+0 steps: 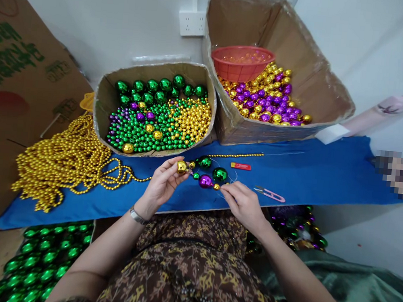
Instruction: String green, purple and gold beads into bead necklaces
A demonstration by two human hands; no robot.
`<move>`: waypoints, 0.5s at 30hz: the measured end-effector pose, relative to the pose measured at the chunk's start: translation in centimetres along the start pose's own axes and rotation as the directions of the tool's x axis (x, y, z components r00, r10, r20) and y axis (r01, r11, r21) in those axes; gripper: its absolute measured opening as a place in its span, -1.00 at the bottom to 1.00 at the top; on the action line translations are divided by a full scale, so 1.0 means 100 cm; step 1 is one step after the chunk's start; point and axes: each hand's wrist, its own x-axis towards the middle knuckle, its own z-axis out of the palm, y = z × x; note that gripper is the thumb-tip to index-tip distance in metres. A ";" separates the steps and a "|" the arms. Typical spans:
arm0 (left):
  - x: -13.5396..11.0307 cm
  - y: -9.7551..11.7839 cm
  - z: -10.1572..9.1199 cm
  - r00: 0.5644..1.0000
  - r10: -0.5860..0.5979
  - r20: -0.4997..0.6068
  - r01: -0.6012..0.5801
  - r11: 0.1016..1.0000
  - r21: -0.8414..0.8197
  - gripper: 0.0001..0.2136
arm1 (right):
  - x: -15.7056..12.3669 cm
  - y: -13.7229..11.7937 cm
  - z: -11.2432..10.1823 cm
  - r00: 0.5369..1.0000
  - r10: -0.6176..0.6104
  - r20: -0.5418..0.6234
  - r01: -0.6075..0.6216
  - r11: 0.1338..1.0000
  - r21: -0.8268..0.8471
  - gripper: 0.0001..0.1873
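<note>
My left hand pinches a large gold bead at one end of a short strand. The strand curves right through a green bead, another green bead and a purple bead. My right hand is closed in a pinch on the strand's thread by a small gold bead. A thin string of small gold beads runs right from the strand across the blue table. A watch sits on my left wrist.
A cardboard box of green, gold and purple beads stands behind my hands. A larger box holds gold and purple beads and a red basket. Gold bead strings are heaped at left. Pink snips and a red lighter lie at right.
</note>
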 end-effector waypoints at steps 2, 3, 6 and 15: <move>-0.002 -0.002 0.003 1.000 0.009 0.018 -0.009 0.999 0.036 -0.67 | 0.001 -0.001 0.001 1.000 -0.016 -0.018 0.016 1.000 -0.013 -0.77; -0.003 -0.003 0.004 1.000 0.013 0.027 -0.015 0.999 0.049 -0.67 | 0.001 -0.002 0.002 0.999 -0.024 -0.029 0.023 1.000 -0.018 -0.78; -0.004 -0.003 0.006 1.000 0.006 0.028 -0.007 0.999 0.036 -0.66 | 0.002 -0.003 0.001 0.998 -0.032 -0.045 0.031 0.999 -0.028 -0.77; 0.001 0.001 0.002 1.000 0.002 -0.008 -0.002 1.000 -0.028 -0.66 | 0.000 0.000 -0.004 1.000 -0.001 -0.015 0.000 0.999 -0.054 -0.74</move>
